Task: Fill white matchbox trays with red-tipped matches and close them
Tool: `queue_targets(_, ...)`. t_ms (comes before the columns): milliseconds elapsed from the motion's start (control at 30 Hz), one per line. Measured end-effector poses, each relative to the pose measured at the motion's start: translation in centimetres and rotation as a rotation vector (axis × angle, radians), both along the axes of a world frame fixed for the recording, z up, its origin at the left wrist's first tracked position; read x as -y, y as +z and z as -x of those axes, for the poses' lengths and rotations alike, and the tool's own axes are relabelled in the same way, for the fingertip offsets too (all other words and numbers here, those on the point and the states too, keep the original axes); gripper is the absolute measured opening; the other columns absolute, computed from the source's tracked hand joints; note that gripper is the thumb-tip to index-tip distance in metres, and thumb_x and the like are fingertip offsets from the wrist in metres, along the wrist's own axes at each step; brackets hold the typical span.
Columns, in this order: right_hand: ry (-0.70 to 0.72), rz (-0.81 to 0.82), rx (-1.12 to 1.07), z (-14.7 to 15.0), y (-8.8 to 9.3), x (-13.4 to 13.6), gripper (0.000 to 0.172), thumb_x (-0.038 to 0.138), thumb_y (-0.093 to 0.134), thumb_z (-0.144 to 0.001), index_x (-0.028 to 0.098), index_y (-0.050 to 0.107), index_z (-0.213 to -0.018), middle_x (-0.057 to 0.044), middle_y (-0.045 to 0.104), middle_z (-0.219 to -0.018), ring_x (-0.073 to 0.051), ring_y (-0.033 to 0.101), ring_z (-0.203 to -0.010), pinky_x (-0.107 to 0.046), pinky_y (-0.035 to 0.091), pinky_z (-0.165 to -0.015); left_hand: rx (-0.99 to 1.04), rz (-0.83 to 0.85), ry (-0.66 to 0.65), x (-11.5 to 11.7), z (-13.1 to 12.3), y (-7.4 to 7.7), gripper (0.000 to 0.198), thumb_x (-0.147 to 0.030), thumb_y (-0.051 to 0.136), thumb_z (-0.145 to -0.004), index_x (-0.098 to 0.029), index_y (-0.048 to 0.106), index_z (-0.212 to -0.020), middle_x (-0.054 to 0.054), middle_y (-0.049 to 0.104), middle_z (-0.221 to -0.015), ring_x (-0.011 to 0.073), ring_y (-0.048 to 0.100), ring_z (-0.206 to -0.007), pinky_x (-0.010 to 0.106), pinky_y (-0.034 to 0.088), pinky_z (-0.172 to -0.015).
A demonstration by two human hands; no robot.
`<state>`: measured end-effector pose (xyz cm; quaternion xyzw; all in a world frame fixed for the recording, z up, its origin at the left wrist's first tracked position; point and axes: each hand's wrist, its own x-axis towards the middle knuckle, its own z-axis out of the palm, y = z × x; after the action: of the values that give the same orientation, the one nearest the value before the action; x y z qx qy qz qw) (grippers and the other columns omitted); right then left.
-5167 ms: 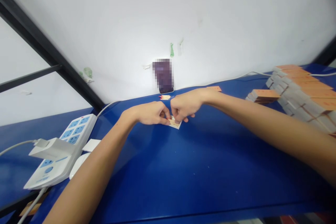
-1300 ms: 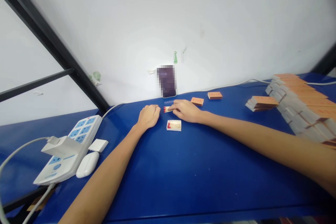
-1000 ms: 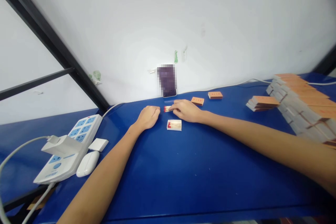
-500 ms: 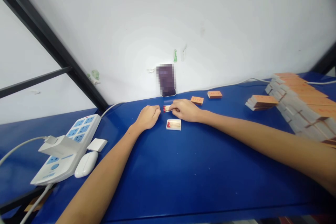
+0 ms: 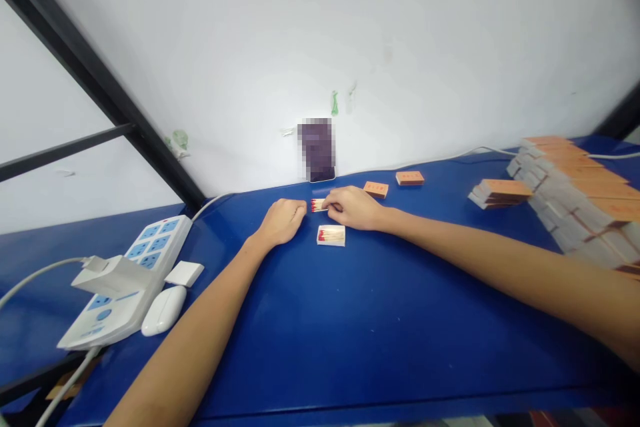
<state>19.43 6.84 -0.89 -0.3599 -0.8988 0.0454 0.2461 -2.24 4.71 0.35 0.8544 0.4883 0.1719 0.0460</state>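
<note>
Several red-headed matches [image 5: 317,205] lie side by side on the blue table. My right hand [image 5: 354,208] covers their plain ends, its thumb and fingers closed on them. Just left of the match heads rests my left hand [image 5: 285,221], its fingers curled in and apart from the matches. What those fingers hold, if anything, is hidden under the hand. Nearer to me, between the hands, is a white matchbox tray [image 5: 331,243] with more red-headed matches in it.
Two orange matchboxes [image 5: 410,178] lie behind my right hand. A short pile [image 5: 501,192] and a big stack [image 5: 585,180] of matchboxes stand right. A phone [image 5: 320,153] leans on the wall. A power strip [image 5: 135,280] and a white earbud case [image 5: 164,311] lie left.
Both hands keep nearly the same pose and place. The whole view has shifted very slightly; the matches and the tray show no clear movement.
</note>
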Motion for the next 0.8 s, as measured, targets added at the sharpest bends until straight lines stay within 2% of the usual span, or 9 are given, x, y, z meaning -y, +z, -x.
queue_targets(367,-0.001,0.003,-0.019,-0.03,-0.05,-0.04,0.025,0.017,0.053,-0.083,0.019,0.074,-0.096,-0.003,0.069,-0.084,-0.015,0.057,-0.073,-0.026,0.036,-0.068,0.050,-0.019,0.011,0.09,0.05,-0.08,0.033,-0.028,0.032,-0.094,-0.020,0.054,-0.072,0.001,0.060,-0.067,0.0169,0.053,-0.063,0.028,0.032,-0.064)
queue_targets(633,-0.036,-0.009,-0.020,0.05,-0.14,0.09,0.024,0.019,0.052,-0.085,0.019,0.074,-0.094,-0.004,0.070,-0.086,-0.015,0.058,-0.072,-0.027,0.036,-0.066,0.057,-0.018,0.013,0.07,0.05,-0.03,0.031,-0.027,0.033,-0.094,-0.019,0.051,-0.069,0.000,0.056,-0.063,0.0160,0.050,-0.059,0.029,0.031,-0.062)
queue_targets(800,-0.046,-0.010,0.003,0.08,-0.25,-0.06,0.026,0.020,0.051,-0.088,0.020,0.074,-0.100,-0.005,0.071,-0.094,-0.017,0.061,-0.080,-0.027,0.039,-0.073,0.048,-0.008,0.010,0.05,0.03,-0.08,0.032,-0.026,0.034,-0.093,-0.019,0.050,-0.065,0.000,0.054,-0.060,0.0149,0.048,-0.057,0.029,0.030,-0.060)
